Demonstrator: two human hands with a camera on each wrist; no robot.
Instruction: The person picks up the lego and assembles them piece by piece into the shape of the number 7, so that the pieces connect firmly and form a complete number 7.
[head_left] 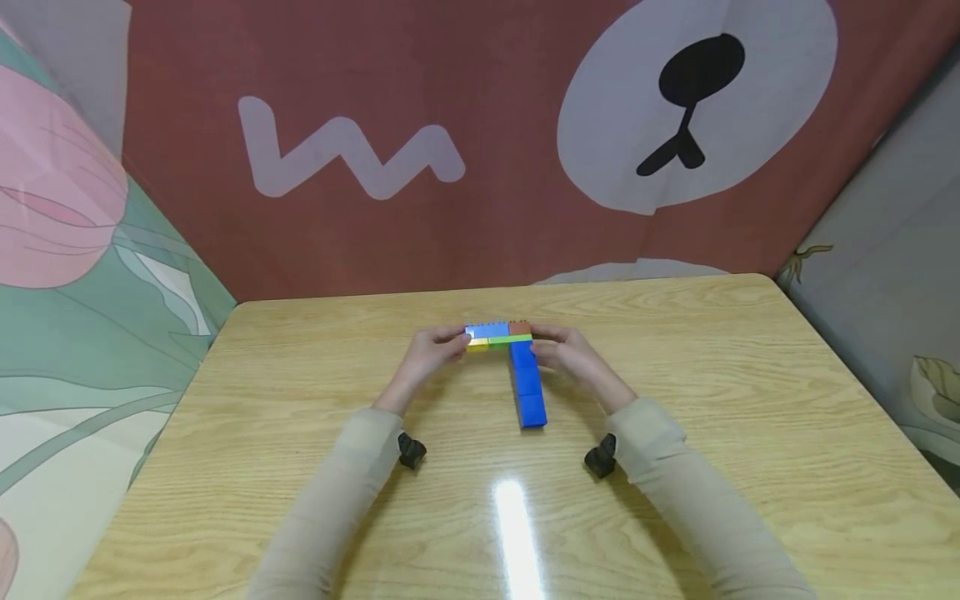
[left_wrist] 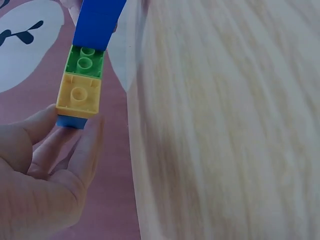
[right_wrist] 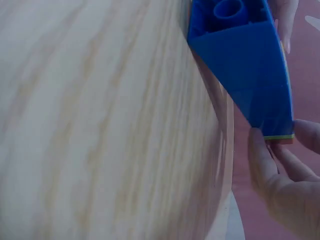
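Observation:
A building-block assembly (head_left: 528, 392) is held between both hands above the table. Its column of several dark blue blocks (right_wrist: 245, 70) hangs from the right end of a short row. In that row a yellow block (left_wrist: 77, 95) and a green block (left_wrist: 85, 62) lie under a lighter blue block (head_left: 487, 331) and a brown block (head_left: 519, 327). The left hand (head_left: 433, 353) pinches the row's left end, around the yellow and lighter blue blocks. At the corner where row and column join, the right hand (head_left: 573, 357) pinches the other end. A hollow block underside shows in the right wrist view.
The wooden table (head_left: 300, 467) spreads around and under the hands, with a glare streak near its front. A brown cloth (head_left: 495, 233) with a printed animal face hangs behind its far edge. Black wrist cameras (head_left: 412, 451) sit below both sleeves.

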